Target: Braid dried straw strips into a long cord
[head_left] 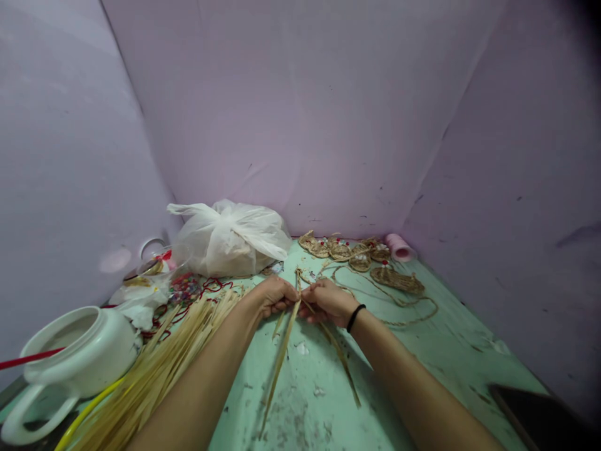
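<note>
Both my hands meet over the middle of a worn green table (422, 369). My left hand (273, 295) and my right hand (328, 302) are closed, pinching a few long straw strips (283, 351) whose free ends trail toward me. A short plaited tip (297, 275) sticks up between the fingers. A black band circles my right wrist.
A bundle of straw strips (159, 369) lies at left beside a white jug (79, 357). A white plastic bag (230, 238), red cord and beads sit behind. Several woven straw pieces (361, 254), a plaited cord (413, 307) and a pink spool (399, 247) lie at the back right. Lilac walls enclose the table.
</note>
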Tool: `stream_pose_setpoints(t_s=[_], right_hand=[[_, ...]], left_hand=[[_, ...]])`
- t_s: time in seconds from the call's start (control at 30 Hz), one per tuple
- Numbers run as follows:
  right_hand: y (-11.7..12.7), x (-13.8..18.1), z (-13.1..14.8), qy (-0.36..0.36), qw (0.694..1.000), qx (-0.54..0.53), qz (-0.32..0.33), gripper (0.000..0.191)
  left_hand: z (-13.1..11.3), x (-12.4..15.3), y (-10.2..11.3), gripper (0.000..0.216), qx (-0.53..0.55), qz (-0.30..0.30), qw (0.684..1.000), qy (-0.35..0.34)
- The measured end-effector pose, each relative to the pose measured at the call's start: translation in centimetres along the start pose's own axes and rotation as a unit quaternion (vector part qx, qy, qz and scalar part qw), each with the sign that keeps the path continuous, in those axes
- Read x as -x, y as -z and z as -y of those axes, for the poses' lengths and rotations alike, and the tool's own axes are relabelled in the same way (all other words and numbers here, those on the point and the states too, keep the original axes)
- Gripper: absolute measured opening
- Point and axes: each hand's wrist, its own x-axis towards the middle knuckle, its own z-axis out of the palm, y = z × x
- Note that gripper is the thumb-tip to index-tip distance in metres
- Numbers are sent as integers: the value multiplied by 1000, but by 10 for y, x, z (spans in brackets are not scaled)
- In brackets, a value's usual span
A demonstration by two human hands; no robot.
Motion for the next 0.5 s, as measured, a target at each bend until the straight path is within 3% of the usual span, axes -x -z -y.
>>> stream_pose_setpoints(t_s=[0.2, 0.3, 0.4, 0.5], right_hand=[[0, -7, -9, 49, 996, 62, -52, 14], [2, -12, -15, 65, 996, 24, -52, 9], [3, -15, -20, 68, 996, -13, -47, 6], [4, -14, -20, 65, 996, -23, -49, 7]], left_hand=[[-16, 13, -11, 10, -198, -90, 976, 5], [-22, 19, -10, 11, -253, -73, 965, -15], [-24, 23, 6, 12, -285, -61, 957, -9], [-27, 31, 32, 12, -348, -130, 929, -13]])
